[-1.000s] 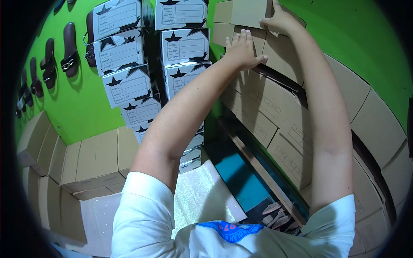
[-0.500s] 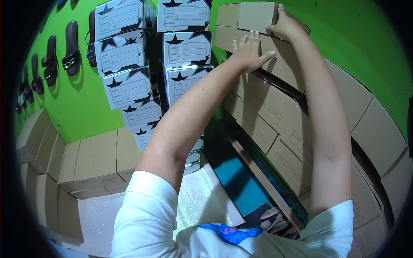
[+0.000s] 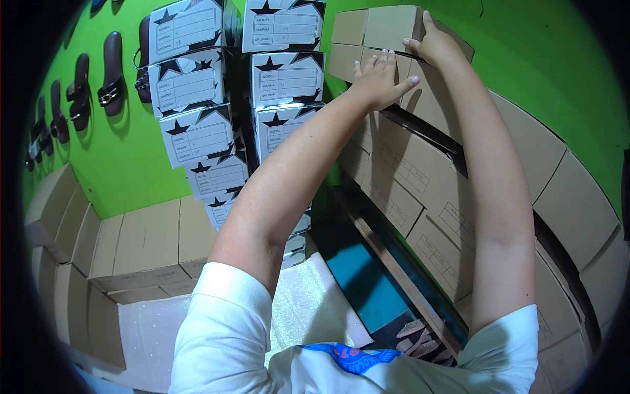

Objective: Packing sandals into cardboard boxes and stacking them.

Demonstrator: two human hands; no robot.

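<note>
Both my arms reach up to a stack of plain brown cardboard boxes against the green wall. My left hand (image 3: 379, 80) lies open with spread fingers against the front of a box (image 3: 348, 61) in the row below the top. Higher and to the right, my right hand (image 3: 438, 46) grips the right end of a top cardboard box (image 3: 394, 25). Its thumb presses near the front edge and a finger stretches up along the corner; the other fingers are hidden. A dark gap (image 3: 426, 136) runs beneath the boxes I touch.
White shoe boxes with black stars (image 3: 187, 85) rise in two tall stacks to the left. Sandals (image 3: 111, 72) hang on the green wall (image 3: 131, 171). More brown boxes (image 3: 147, 240) line the lower left, beside a glittery pale cloth (image 3: 295, 295). A wooden strip (image 3: 394, 269) slants below the stack.
Both hands keep nearly the same places on the boxes. The whole view has shifted very slightly, with the shoe boxes a little lower and further right.
</note>
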